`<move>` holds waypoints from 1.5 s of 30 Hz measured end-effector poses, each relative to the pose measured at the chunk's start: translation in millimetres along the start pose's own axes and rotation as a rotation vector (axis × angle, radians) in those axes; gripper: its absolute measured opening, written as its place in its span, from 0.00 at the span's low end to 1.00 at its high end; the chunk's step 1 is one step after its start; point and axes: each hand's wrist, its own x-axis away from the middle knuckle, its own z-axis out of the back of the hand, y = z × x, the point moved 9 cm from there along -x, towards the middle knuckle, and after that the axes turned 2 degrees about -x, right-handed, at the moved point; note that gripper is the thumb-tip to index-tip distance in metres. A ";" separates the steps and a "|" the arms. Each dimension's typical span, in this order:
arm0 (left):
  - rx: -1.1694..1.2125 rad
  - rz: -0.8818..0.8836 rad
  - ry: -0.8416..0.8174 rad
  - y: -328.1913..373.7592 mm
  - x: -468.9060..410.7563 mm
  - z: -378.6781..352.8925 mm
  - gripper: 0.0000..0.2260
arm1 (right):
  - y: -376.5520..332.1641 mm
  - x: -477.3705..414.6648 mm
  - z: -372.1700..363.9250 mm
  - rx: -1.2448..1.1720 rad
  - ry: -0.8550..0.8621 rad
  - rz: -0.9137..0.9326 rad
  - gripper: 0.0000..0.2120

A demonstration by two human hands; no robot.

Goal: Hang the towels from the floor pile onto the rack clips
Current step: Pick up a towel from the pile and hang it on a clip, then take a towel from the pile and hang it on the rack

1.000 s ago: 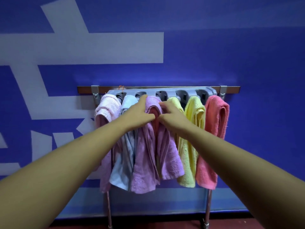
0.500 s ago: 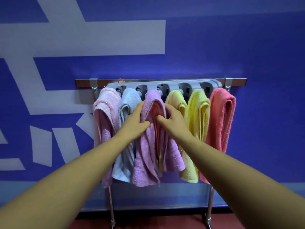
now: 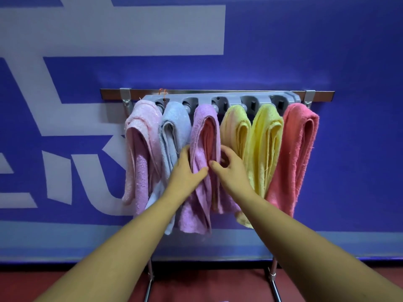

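- Forearms nearest the camera, both angled up toward the lilac towel (image 3: 201, 136) and meeting at its lower middle.
- Left hand (image 3: 187, 173) on the left edge of the lilac towel, thumb laid across the front, other fingers wrapped behind the fold, gripping it.
- Right hand (image 3: 232, 171) on the right edge of the lilac towel, thumb tip on the front just beside the left thumb, fingers curled round the fold, apparently pinching it. Neither hand clearly nearer.
- Lilac towel hanging with its long axis vertical, top tucked into the grey clip rack (image 3: 233, 99) straight above the fingers, tail trailing below the wrists.
- Probably a settling tug next, calling for a pull straight down along that axis, then release.
- Left of the lilac towel: blue towel (image 3: 175, 125) touching it, then pink towel (image 3: 141, 144).
- Right of the lilac towel: pale yellow towel (image 3: 235, 127), bright yellow towel (image 3: 265, 144), coral towel (image 3: 299, 149). Close-packed neighbours, easily snagged by knuckles.
- Behind the lilac towel: metal rail (image 3: 111, 94) and blue wall (image 3: 305, 51).
- Below the lilac towel: stand legs (image 3: 149, 280) and red floor (image 3: 207, 288). Floor pile out of view.
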 end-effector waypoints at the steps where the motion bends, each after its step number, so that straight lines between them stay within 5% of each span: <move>1: -0.011 0.017 0.010 -4.2 2.1 -0.9 0.29 | 5.6 1.9 0.4 -0.003 0.011 -0.029 0.18; 7: -0.092 0.077 0.013 -21.4 8.2 -6.5 0.13 | 29.1 11.9 4.2 0.084 0.047 -0.092 0.10; 11: -0.169 0.036 0.154 -26.2 12.3 2.1 0.06 | 28.0 20.2 25.1 0.109 0.213 -0.047 0.05; 14: -0.136 0.064 0.225 -29.6 17.6 13.5 0.11 | 37.2 27.3 31.4 0.084 0.249 -0.076 0.06; 19: -0.172 0.098 0.044 -42.0 20.7 -8.0 0.25 | 68.1 33.6 1.3 -0.015 0.076 -0.146 0.20; 23: -0.247 0.116 0.037 -57.6 24.8 -1.2 0.09 | 72.2 36.2 16.7 0.053 0.156 -0.129 0.14; 26: -0.243 0.169 0.098 -77.8 30.3 8.5 0.10 | 75.1 42.1 36.1 0.118 0.244 -0.121 0.14; 32: -0.218 0.095 -0.263 -91.0 64.2 -54.0 0.24 | 93.9 81.6 -21.6 0.147 -0.139 -0.148 0.26; 38: -0.294 0.220 -0.371 -141.5 116.3 -57.4 0.16 | 133.3 143.2 -26.0 0.399 -0.446 -0.216 0.36; 45: -0.320 0.430 -0.519 -210.3 207.8 -87.0 0.13 | 199.8 232.4 -11.0 0.488 -0.457 -0.514 0.32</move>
